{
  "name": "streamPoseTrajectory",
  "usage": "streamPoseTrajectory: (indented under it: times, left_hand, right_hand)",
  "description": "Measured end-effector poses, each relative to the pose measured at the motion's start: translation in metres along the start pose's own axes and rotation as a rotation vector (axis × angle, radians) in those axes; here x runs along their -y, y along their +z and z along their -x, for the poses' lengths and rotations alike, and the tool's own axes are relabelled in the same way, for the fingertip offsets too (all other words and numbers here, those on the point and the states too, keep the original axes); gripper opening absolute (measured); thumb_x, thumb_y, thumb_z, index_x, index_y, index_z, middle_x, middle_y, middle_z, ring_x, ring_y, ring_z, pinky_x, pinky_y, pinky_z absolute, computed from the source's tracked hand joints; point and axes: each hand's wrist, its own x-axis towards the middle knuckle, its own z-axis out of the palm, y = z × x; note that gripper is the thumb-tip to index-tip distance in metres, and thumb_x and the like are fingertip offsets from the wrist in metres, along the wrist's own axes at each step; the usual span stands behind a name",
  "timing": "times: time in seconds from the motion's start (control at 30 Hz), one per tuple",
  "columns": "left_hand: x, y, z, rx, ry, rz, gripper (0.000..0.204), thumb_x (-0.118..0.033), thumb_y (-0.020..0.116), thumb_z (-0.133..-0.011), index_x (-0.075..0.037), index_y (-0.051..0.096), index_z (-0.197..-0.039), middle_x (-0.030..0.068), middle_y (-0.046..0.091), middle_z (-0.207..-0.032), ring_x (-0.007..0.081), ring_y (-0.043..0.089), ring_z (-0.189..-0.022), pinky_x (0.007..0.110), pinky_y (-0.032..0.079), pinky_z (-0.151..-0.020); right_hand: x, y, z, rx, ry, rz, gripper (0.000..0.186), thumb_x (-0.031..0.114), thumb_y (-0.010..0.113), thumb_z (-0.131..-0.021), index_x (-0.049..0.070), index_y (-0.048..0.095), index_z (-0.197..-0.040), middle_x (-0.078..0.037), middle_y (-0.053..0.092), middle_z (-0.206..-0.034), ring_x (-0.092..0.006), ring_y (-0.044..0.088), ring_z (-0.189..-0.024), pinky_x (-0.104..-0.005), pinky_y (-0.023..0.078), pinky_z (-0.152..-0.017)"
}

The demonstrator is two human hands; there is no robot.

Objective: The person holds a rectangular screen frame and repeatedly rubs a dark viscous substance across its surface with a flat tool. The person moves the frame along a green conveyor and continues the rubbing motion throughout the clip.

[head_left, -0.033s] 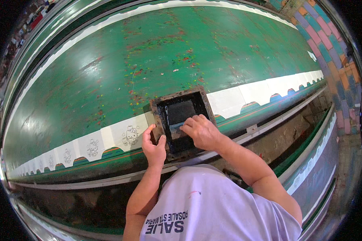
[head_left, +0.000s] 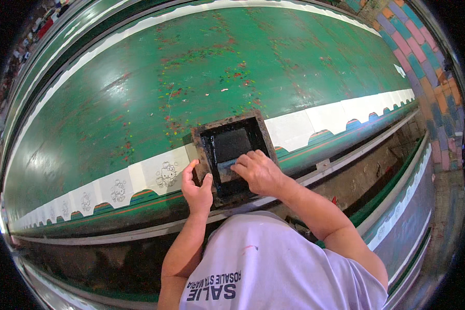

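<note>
A small dark screen-printing frame (head_left: pixel 227 123), smeared with black ink, lies tilted across a row of white scalloped pieces (head_left: pixel 289 132) along the table's near edge. My left hand (head_left: pixel 196 195) grips its left side, with thumb and fingers curled round the rim. Inside the frame, my right hand (head_left: pixel 259 174) is closed on a squeegee (head_left: pixel 226 165), of which only the left part shows past my fingers. Black cartoon-cat outlines mark the pieces to the left, such as the printed piece (head_left: pixel 166 173) beside the frame. Those to the right look plain white.
The long green table (head_left: pixel 294 62) carries red and yellow paint specks. Another white strip (head_left: pixel 212 6) runs along its far edge. A pale rail (head_left: pixel 124 232) passes below the near edge. Another table (head_left: pixel 392 222) stands at the lower right, near a coloured brick floor (head_left: pixel 418 46).
</note>
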Motion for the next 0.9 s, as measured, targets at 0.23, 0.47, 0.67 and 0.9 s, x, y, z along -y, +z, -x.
streamPoseTrajectory:
  times: [0.23,0.47,0.67,0.9]
  left_hand:
    - [-0.001,0.002,-0.004,0.018,0.052,0.017,0.061,0.007,0.077,-0.096,0.002,0.058,-0.154,0.0132,0.067,-0.148,0.0226,0.067,-0.134,0.039,0.051,-0.119]
    - [0.002,0.010,0.008,-0.027,0.040,-0.080,0.078,0.004,0.080,-0.093,0.002,0.050,-0.165,0.0161,0.062,-0.156,0.0277,0.061,-0.144,0.041,0.046,-0.125]
    - [0.005,0.018,0.016,-0.100,0.066,-0.195,0.092,0.005,0.079,-0.082,0.002,0.048,-0.168,0.0207,0.059,-0.161,0.0341,0.058,-0.150,0.044,0.043,-0.129]
    - [-0.002,0.048,0.029,-0.131,0.132,-0.105,0.095,0.015,0.070,-0.082,0.001,0.043,-0.173,0.0185,0.054,-0.168,0.0302,0.055,-0.154,0.042,0.040,-0.131]
  right_hand:
    - [0.031,-0.004,0.030,-0.007,0.033,-0.050,0.037,0.011,0.073,-0.087,0.006,0.079,-0.123,-0.012,0.073,-0.117,-0.0321,0.072,-0.112,-0.0472,0.055,-0.096]
    - [0.034,-0.001,0.053,-0.008,0.053,-0.180,0.041,0.017,0.087,-0.086,0.010,0.079,-0.125,-0.013,0.073,-0.131,-0.0359,0.068,-0.130,-0.0514,0.055,-0.107]
    - [0.009,-0.001,0.086,-0.446,0.376,-0.220,0.041,0.012,0.089,-0.090,0.007,0.077,-0.128,-0.017,0.071,-0.139,-0.0423,0.065,-0.135,-0.0553,0.052,-0.115]
    - [-0.025,0.005,0.133,-0.470,0.569,-0.618,0.036,0.009,0.084,-0.097,0.004,0.076,-0.132,-0.022,0.072,-0.139,-0.0424,0.068,-0.134,-0.0502,0.055,-0.115]
